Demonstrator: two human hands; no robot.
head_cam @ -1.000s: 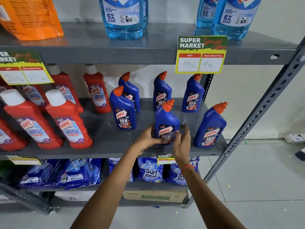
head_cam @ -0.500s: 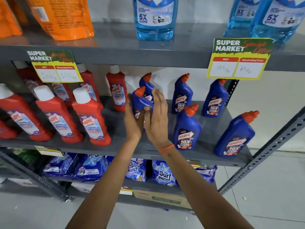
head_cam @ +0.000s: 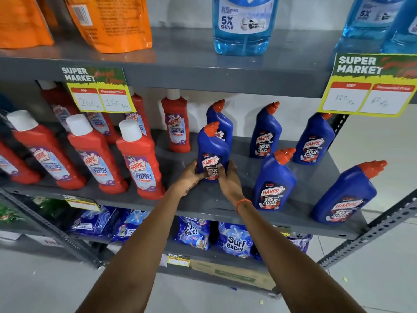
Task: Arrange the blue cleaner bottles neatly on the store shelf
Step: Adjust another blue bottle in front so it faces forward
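Both hands clamped one blue bottle (head_cam: 212, 152) low on its body: left hand (head_cam: 191, 176) on its left side, right hand (head_cam: 229, 179) on its right, label between the thumbs. Bottle stood upright mid-shelf (head_cam: 203, 199), just in front of another blue bottle (head_cam: 222, 119); base contact probably, partly hidden by fingers.

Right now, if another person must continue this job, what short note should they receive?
Left hand and right hand: both grip the base of one blue bottle, which stands on the middle shelf.
Behind it stands a second blue bottle, almost in line. Two more stand at the back.
Two front bottles stand nearer the edge than the held one, the right one nearest.
Left: release the held bottle, then even out the front row.
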